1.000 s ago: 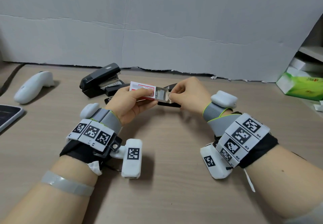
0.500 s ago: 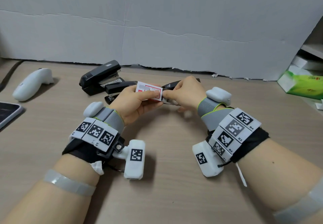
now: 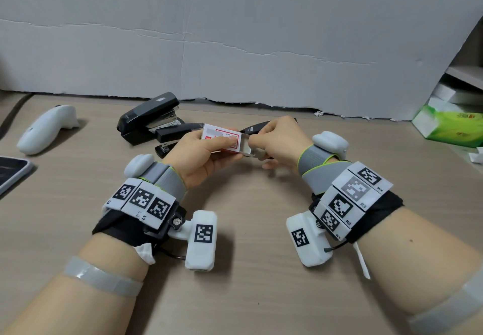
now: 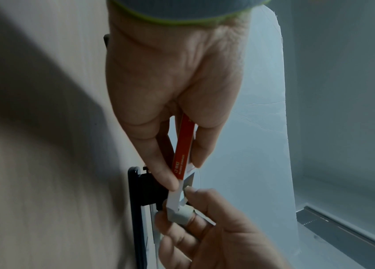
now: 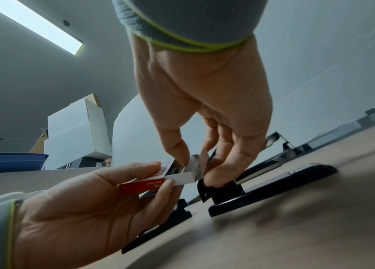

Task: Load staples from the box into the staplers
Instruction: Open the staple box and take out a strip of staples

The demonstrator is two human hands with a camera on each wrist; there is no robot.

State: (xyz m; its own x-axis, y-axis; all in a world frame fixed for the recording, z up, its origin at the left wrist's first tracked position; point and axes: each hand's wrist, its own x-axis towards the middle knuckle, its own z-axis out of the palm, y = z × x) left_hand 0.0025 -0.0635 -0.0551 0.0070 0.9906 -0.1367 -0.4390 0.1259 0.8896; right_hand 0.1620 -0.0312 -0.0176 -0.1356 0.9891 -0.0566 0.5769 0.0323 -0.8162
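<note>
The left hand [image 3: 201, 157] holds the box [image 3: 222, 138] above the desk [image 3: 248, 256], thumb flat on its printed white top and the other fingers curled beneath. In the right wrist view the box's red side [image 5: 142, 185] shows between that thumb and the fingers below it. The box's inner tray [image 3: 247, 146] sticks out of the end nearest the right hand [image 3: 279, 138]. That hand pinches the tray's end: thumb on top at the rim, the remaining fingers curled close under and behind it, the gap between them narrow and filled by the tray wall. In the left wrist view the tray [image 4: 177, 198] shows as a pale strip that leaves the red sleeve just past the left fingertips and ends between the right thumb and forefinger. Whether staples lie in the tray cannot be told; something grey and shiny shows at its open end.

Three black staplers lie on the desk beyond the fingers. One closed stapler [image 3: 149, 120] sits farthest from the left knuckles, with a second stapler [image 3: 175, 136] just beside it and partly hidden by the left fingers. An open stapler [image 5: 262, 180] lies under and behind the right fingers, its lid thrown back and its metal channel bare; the right fingertips hang close above its hinge end, and whether they touch it cannot be told.

Well away from the left hand rest a white controller [image 3: 47, 128] and the corner of a phone [image 3: 13, 172]. Far past the right hand stands a green tissue pack [image 3: 449, 125]. A grey board [image 3: 235, 47] stands along the far edge of the desk.
</note>
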